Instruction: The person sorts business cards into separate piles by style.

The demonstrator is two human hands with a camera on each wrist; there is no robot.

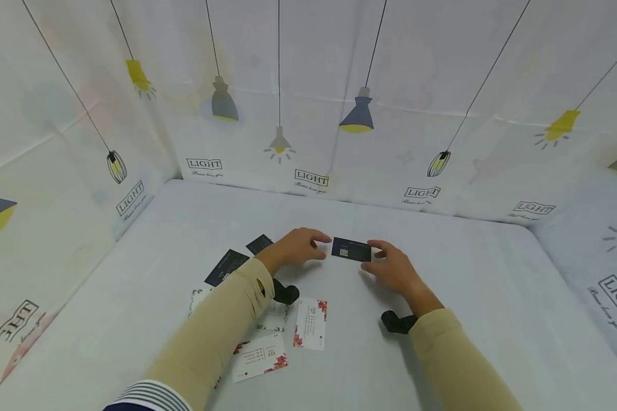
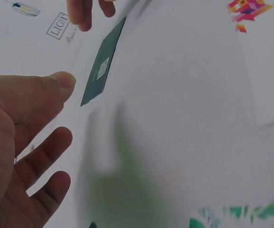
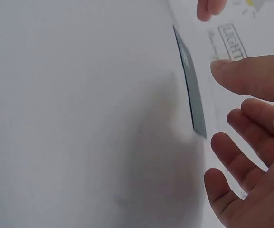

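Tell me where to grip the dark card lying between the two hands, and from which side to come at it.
Grip the dark card by its two short ends, one hand on each. It lies flat on the white table, long side across, so the ends face the left hand and right hand already flanking it. Being thin and flat, it probably needs a fingertip slid under an edge first.
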